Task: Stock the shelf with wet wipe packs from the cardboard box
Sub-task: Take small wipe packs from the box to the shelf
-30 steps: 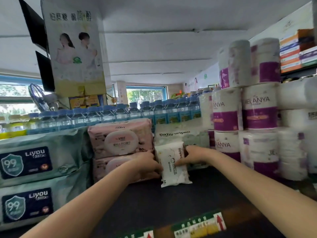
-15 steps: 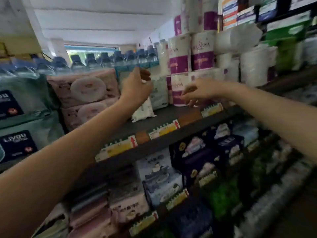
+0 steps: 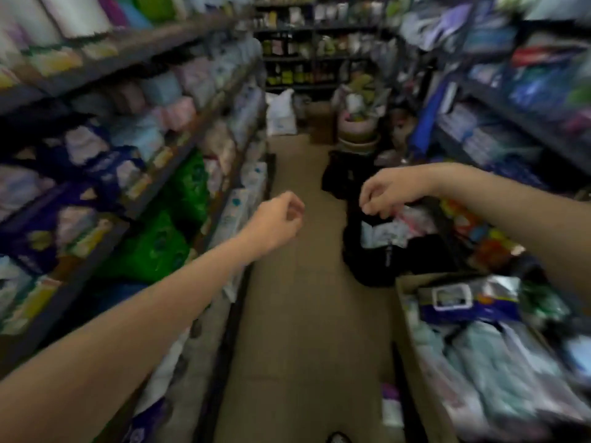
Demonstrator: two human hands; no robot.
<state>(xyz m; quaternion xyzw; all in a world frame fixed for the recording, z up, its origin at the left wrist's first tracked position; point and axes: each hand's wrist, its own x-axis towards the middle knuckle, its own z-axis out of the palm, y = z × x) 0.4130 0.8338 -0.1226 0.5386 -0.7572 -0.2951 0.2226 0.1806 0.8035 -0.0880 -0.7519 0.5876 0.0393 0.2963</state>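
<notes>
**Hands withdrawn from shelf, view turned down aisle**

Withdrawn from the top shelf since half a second ago: both hands, now in mid-air over the aisle floor (image 3: 303,282). Left hand (image 3: 276,223) raised beside the shelf (image 3: 179,151) at left, fingers loosely curled, holding nothing. Right hand (image 3: 388,195) extended over dark bags on the floor, fingers bent downward; contact with anything below not determinable through motion blur. Small white pack seen earlier on the top shelf no longer in view. Cardboard box (image 3: 412,318) at lower right, open, filled with wet wipe packs (image 3: 479,362) in pale blue-green wrapping. View heavily blurred throughout.
</notes>
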